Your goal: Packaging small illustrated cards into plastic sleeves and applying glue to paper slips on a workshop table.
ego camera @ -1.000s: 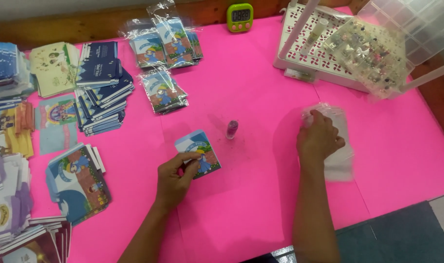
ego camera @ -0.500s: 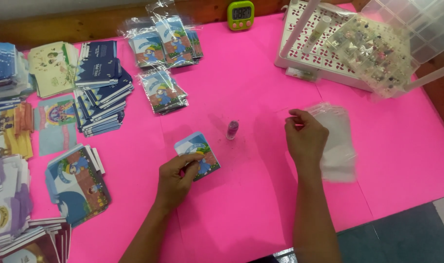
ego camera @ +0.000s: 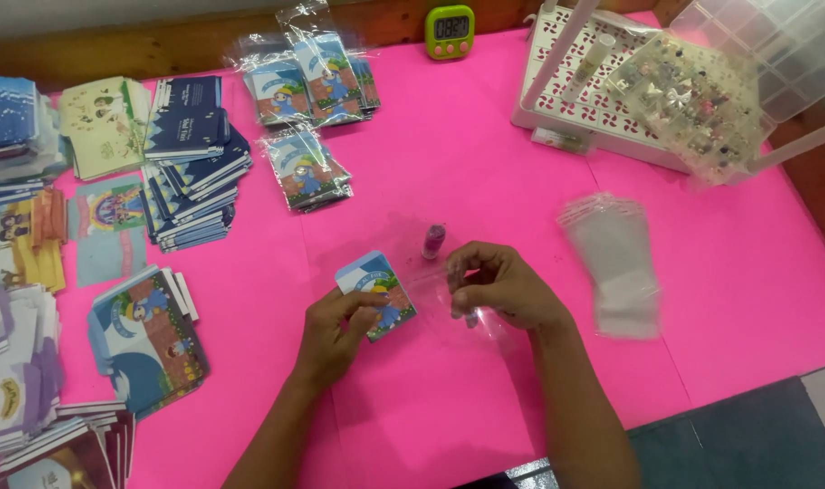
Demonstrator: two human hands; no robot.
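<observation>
On pink paper, left hand (ego camera: 335, 330) pinches glossy card (ego camera: 376, 294); right hand (ego camera: 498, 288) grips clear sleeve (ego camera: 462, 294).

table cover (ego camera: 485, 118): matt pink paper
card (ego camera: 376, 281): glossy printed paper
sleeve (ego camera: 471, 303): clear, shiny plastic film
sleeve stack (ego camera: 616, 258): same glossy film
table edge (ego camera: 195, 41): bare wood
organiser box (ego camera: 702, 95): clear hard plastic

Your setting: a small craft packing station, shown by the pink-covered table (ego camera: 521, 163), stacked illustrated cards (ego camera: 191, 172), clear bags (ego camera: 616, 263), bagged card packs (ego camera: 308, 167) and bead organiser (ego camera: 693, 100).
</observation>
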